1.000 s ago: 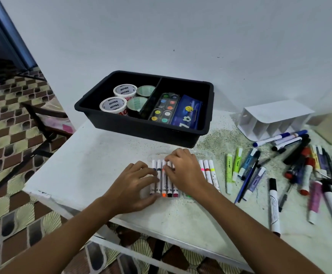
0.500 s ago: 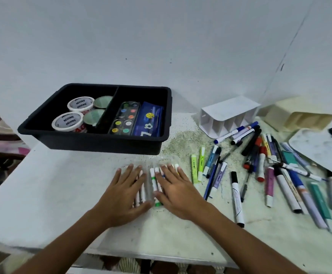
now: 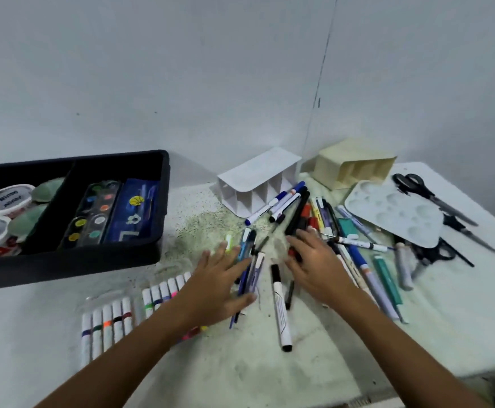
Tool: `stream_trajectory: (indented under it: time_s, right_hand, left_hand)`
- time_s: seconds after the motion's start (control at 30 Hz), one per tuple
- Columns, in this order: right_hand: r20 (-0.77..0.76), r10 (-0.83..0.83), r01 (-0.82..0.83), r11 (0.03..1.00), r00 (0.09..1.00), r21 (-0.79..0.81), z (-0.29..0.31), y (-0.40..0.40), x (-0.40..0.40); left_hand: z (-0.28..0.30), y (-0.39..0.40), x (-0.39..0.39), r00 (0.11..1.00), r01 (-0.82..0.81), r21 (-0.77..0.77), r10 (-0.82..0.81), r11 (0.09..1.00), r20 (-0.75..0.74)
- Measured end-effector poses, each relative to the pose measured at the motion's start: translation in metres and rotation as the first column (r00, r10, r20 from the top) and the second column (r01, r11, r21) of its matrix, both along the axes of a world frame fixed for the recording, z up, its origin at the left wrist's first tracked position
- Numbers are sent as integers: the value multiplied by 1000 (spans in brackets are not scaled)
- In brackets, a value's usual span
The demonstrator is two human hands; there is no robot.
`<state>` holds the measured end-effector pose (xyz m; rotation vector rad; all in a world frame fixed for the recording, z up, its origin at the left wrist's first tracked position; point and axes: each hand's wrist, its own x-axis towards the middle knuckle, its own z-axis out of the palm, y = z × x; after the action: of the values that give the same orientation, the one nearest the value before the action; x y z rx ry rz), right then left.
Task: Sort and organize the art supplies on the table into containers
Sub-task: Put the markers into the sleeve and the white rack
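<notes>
A clear pack of white markers lies near the table's front left. My left hand is spread flat, fingers straight, over loose pens and highlighters to the right of that pack. My right hand lies open with straight fingers on the pile of markers and pens at the centre right. A black-capped white marker rests between my hands. Neither hand grips anything.
A black divided bin at the left holds tape rolls, a paint set and a blue case. A white divided holder and a cream holder lie on their sides by the wall. A paint palette and scissors sit at the right.
Both hands have left the marker pack and moved right onto the loose pens. The view has swung right, bringing the palette and scissors into sight.
</notes>
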<state>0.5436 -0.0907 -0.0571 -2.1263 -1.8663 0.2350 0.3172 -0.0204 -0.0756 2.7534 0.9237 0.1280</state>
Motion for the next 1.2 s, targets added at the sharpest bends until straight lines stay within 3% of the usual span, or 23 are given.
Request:
stream_trajectory:
  time_s: [0.17,0.3,0.43,0.5,0.57,0.7,0.8,0.87,1.0,1.1,1.2]
  right_hand:
    - [0,-271,271,961,963,48,-15,-31,72]
    - [71,-342,343,939,937,-10,-33,-42,91]
    - [48,-285,285,958,957,8,-36,-35,83]
    - [-55,-250,252,967,967,32,-35,-31,77]
    - [-288,-199,239,965,937,112,-31,-29,73]
    - [-722,-155,437,872,674,221,-22,-28,74]
    - [-828,-147,570,788,541,232,-14,-33,87]
    - [-810,-157,582,771,566,257,-12,-40,94]
    - [-592,-234,477,829,771,294,-21,-56,94]
    - [-543,-260,478,822,798,309,-28,-63,93]
    - [-539,-274,499,801,796,331,-29,-67,94]
  left_hand:
    - [-9,4,45,969,-46,-47,33,998,-243]
    - [-17,14,47,963,-55,-34,44,998,-267]
    - [-21,25,42,975,-65,-40,54,997,-216]
    - [-21,28,40,990,-77,-74,67,994,-123]
    - [-19,30,38,994,-106,-88,102,990,-47]
    - [-16,31,32,986,-164,-26,165,986,8]
    - [-17,30,28,980,-193,-2,192,981,-44]
    - [-19,27,27,976,-194,1,193,981,-105]
    - [-23,23,33,968,-205,49,210,978,-137]
    - [-23,22,44,975,-203,46,206,978,-80]
    - [-17,17,62,977,-201,-19,202,979,73]
